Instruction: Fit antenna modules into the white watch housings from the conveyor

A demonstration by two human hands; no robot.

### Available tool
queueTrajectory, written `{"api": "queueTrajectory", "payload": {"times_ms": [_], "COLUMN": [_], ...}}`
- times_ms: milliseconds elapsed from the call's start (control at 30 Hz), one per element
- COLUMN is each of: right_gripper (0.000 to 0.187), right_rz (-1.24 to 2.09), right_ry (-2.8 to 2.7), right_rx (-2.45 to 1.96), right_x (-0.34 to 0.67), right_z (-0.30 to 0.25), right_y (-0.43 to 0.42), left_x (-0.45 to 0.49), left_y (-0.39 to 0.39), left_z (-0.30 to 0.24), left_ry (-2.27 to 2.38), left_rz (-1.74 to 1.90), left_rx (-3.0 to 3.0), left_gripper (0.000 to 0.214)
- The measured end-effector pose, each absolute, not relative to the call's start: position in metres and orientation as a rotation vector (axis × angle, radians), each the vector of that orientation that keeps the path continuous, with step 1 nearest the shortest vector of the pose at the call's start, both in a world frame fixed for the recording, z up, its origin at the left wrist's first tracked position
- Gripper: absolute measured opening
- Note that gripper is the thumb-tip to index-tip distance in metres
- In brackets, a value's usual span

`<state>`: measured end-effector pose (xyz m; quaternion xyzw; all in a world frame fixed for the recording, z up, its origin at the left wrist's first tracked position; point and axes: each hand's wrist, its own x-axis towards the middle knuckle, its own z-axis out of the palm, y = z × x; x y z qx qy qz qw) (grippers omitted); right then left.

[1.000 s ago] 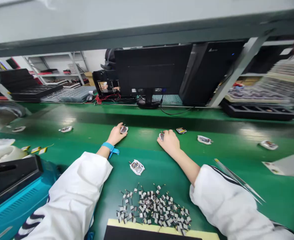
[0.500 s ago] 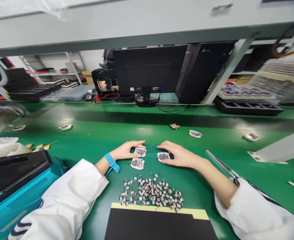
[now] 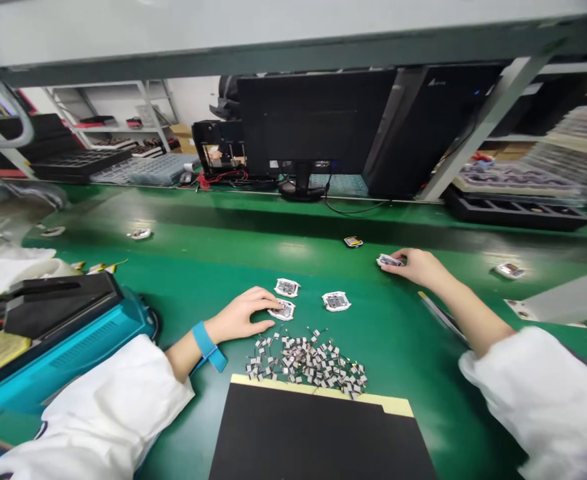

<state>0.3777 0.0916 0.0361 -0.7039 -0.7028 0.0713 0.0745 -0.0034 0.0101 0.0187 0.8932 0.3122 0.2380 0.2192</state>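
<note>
My left hand [image 3: 246, 313], with a blue wrist strap, rests its fingertips on the edge of a white watch case [image 3: 284, 310] with circuitry inside; the thumb is spread apart, so the hand is open. Just beyond lies another such watch case [image 3: 287, 288], and a third watch case [image 3: 336, 301] sits to the right. Farther right and back, my right hand [image 3: 420, 268] pinches one more watch case [image 3: 388, 261] between thumb and fingers at the mat. A pile of small silver components with short leads [image 3: 313, 360] lies in front of these.
A black sheet with a yellow edge [image 3: 323, 433] lies nearest me. Tweezers [image 3: 440, 312] rest beside my right forearm. A teal device [image 3: 78, 347] stands at left. A monitor [image 3: 318, 120] and a black computer tower [image 3: 433, 133] stand behind. Another watch case [image 3: 510, 270] lies by the white post.
My right hand has left the right-hand watch case of the group and gripped the one farther back. My left hand has shifted from the far case to the nearer one.
</note>
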Motion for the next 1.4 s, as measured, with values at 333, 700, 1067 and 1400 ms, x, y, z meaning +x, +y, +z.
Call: {"api": "queueTrajectory", "payload": {"times_ms": [333,700,1067,1400], "right_gripper": [0.031,0.024,0.015,0.002], "right_rz": [0.328,0.219,-0.051,0.716], "right_ry": [-2.313,-2.732,-2.539,-2.289], "right_rx": [-1.559,-0.947,-0.944,-0.774], "right_x": [0.312,0.156,0.152,0.156], "right_z": [0.041,0.029,0.004,0.003], "right_y": [0.016,0.034,0.027,0.037], "left_x": [0.000,-0.011,-0.006,-0.032], "left_y": [0.004,-0.011,-0.012,0.002], "left_z": [0.013,0.004,0.004,0.016], "left_ry": [1.218,1.447,1.468,1.082], "left_rz": [0.628,0.754,0.767,0.647], "left_rx": [2.492,2.194,2.131,1.875], "left_gripper": [0.032,0.066,0.057,0.078]}}
